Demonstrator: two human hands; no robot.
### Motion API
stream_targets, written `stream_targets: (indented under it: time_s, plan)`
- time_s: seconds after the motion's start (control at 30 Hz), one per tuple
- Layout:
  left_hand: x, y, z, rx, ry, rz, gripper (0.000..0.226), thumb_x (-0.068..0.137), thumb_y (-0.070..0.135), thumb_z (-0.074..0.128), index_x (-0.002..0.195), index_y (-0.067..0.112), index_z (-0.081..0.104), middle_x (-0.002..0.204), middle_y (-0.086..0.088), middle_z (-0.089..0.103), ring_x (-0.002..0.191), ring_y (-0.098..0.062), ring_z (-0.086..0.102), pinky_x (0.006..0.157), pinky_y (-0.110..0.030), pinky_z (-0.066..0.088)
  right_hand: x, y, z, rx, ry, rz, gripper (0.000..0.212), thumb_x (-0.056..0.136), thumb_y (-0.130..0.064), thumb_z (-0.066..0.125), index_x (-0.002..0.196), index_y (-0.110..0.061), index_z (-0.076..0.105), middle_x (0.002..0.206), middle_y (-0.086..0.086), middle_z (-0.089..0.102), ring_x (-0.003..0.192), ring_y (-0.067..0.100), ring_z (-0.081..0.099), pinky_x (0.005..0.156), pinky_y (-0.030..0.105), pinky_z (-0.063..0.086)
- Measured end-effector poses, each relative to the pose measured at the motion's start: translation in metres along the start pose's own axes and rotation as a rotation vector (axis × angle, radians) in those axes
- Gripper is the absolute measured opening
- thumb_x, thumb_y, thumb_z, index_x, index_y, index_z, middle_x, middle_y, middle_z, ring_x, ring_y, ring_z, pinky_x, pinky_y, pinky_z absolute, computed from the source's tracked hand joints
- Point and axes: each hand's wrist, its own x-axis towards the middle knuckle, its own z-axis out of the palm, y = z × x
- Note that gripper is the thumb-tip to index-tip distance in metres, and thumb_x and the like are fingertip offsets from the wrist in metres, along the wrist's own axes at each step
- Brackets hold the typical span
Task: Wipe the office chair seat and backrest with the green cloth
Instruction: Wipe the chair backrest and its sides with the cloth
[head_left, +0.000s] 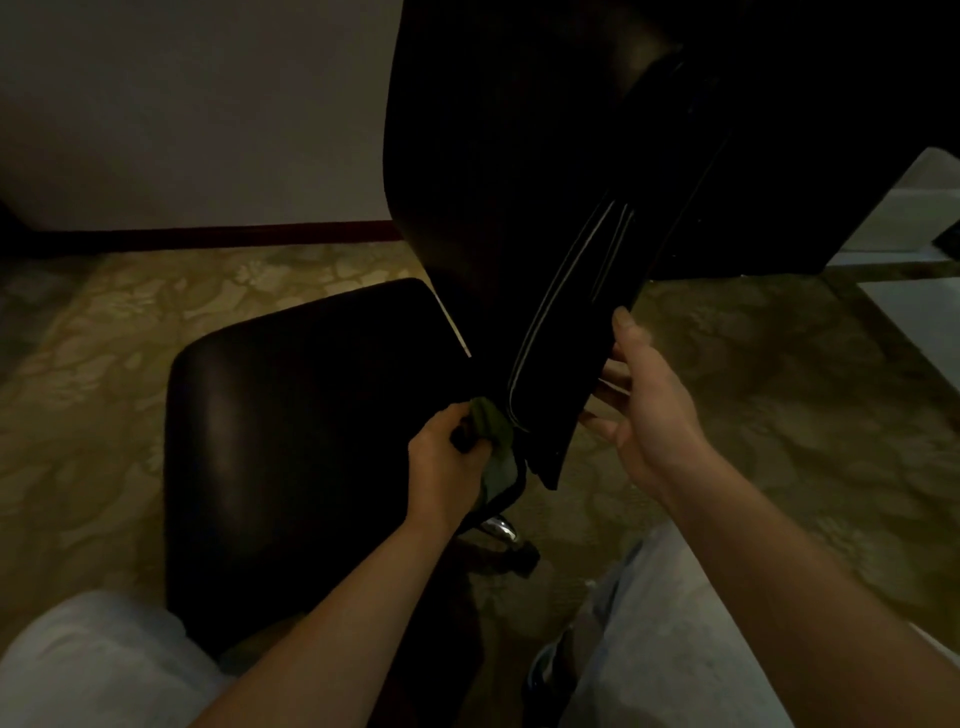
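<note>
My one camera sits on my head, looking forward and down, close over the chair seat (291, 441), my arms reaching in from the bottom edge.

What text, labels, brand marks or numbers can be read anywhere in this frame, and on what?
None: no readable text.
The black backrest and seat show only pale piping, no label.
The green cloth in the left hand is plain.
The patterned carpet carries no writing.
</note>
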Motion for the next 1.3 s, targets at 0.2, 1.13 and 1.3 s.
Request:
stream_targets:
  time_s: [0.2, 1.13, 1.3]
  plan:
    - [0.005, 0.017, 0.007, -0.131, 0.073, -0.013, 0.03, 0.089, 0.001, 0.07, 0.115, 0.016, 0.071, 0.102, 0.005, 0.071, 0.097, -0.004, 0.067, 0.078, -0.015, 0.056, -0.001, 0.001, 0.001, 0.003, 0.004, -0.001, 0.069, 0.074, -0.065, 0.064, 0.124, -0.018, 0.061, 0.114, 0.002, 0.072, 0.107, 0.016, 0.069, 0.095, 0.047, 0.052]
    - [0.046, 0.079, -0.086, -0.005, -0.181, 0.013, 0.027, 0.09, 0.013, 0.073, 0.117, 0.02, 0.073, 0.106, 0.01, 0.072, 0.101, -0.001, 0.066, 0.089, -0.018, 0.054, -0.01, -0.055, 0.006, -0.022, 0.007, -0.386, 0.042, 0.087, -0.049, 0.061, 0.114, -0.018, 0.067, 0.11, 0.003, 0.071, 0.105, 0.022, 0.069, 0.084, 0.037, 0.055]
    - [0.067, 0.137, -0.089, -0.06, -0.153, 0.139, 0.031, 0.091, 0.021, 0.072, 0.123, 0.021, 0.071, 0.111, 0.01, 0.073, 0.106, -0.003, 0.066, 0.092, -0.023, 0.056, -0.012, -0.087, 0.01, -0.031, 0.029, -0.433, 0.032, 0.094, -0.044, 0.059, 0.11, -0.019, 0.071, 0.108, 0.0, 0.073, 0.104, 0.019, 0.069, 0.09, 0.046, 0.057]
